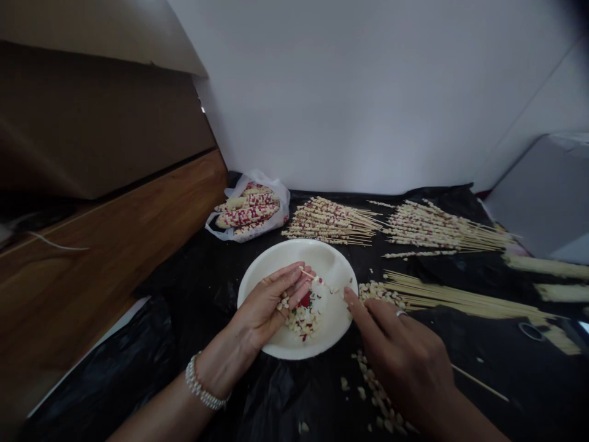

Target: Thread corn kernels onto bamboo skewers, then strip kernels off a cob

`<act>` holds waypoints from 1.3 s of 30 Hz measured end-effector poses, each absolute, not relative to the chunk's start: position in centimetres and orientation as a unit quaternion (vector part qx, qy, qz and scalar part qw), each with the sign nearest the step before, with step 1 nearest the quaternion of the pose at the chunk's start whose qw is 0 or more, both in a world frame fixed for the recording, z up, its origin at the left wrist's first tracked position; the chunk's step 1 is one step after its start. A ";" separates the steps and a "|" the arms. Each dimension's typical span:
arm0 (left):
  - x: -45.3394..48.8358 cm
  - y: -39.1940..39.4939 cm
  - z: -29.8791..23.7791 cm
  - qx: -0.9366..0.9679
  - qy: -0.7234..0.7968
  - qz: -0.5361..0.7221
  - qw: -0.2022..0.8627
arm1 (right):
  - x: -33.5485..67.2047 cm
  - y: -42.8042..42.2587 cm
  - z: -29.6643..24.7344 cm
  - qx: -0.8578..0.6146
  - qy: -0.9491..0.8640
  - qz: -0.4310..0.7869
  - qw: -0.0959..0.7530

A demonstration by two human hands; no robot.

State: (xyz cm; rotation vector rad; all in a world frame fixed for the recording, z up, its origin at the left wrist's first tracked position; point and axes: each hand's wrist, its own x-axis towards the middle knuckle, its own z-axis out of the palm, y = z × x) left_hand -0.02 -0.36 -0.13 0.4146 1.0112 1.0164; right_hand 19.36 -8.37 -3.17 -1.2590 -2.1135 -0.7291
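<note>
My left hand [271, 301] is cupped over a white bowl [257, 270], with corn kernels [283, 302] in its curled fingers. The tip of a bamboo skewer [481, 383] lies at its thumb and fingertips. My right hand [396, 337] grips that skewer from the bowl's right side; its bare tail sticks out behind the hand. A few pale and dark red kernels are threaded near the tip. Loose kernels [304, 322] lie in the bowl, over a red and green printed pattern. The right palm is hidden.
A plastic bag of speckled corn cobs [248, 215] stands behind the bowl. Two piles of kernel-covered skewers [331, 221] lie at the back. Bare skewers [460, 294], loose kernels [381, 393] and stripped cobs [547, 267] are on the right. Black plastic covers the surface; a wooden panel [115, 227] borders the left.
</note>
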 end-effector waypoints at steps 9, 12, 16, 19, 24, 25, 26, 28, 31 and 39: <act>-0.1 -0.2 -0.2 0.155 0.448 0.471 0.744 | 19.7 -8.4 -3.6 -0.491 -0.787 -0.259 0.270; 0.0 -0.2 0.0 0.148 0.459 0.482 0.732 | 19.7 -8.4 -3.6 -0.486 -0.789 -0.257 0.273; 0.0 -0.2 -0.1 0.149 0.457 0.479 0.735 | 19.8 -8.4 -3.7 -0.490 -0.791 -0.252 0.266; -0.2 -0.2 -0.2 0.153 0.450 0.481 0.737 | 19.8 -8.4 -3.8 -0.493 -0.790 -0.254 0.263; -0.2 -0.2 -0.2 0.161 0.457 0.477 0.733 | 19.7 -8.4 -3.6 -0.490 -0.788 -0.255 0.272; -0.2 -0.2 -0.1 0.165 0.457 0.478 0.732 | 19.7 -8.4 -3.6 -0.489 -0.788 -0.254 0.274; -0.1 -0.2 -0.1 0.169 0.457 0.481 0.729 | 19.6 -8.5 -3.5 -0.488 -0.789 -0.254 0.275; -0.1 -0.3 -0.1 0.170 0.458 0.485 0.725 | 19.5 -8.5 -3.4 -0.485 -0.789 -0.256 0.277; 0.0 -0.3 -0.1 0.154 0.466 0.484 0.725 | 19.4 -8.5 -3.4 -0.482 -0.789 -0.261 0.279; 0.0 -0.1 -0.2 0.149 0.460 0.479 0.733 | 19.1 -8.4 -3.4 -0.478 -0.787 -0.264 0.289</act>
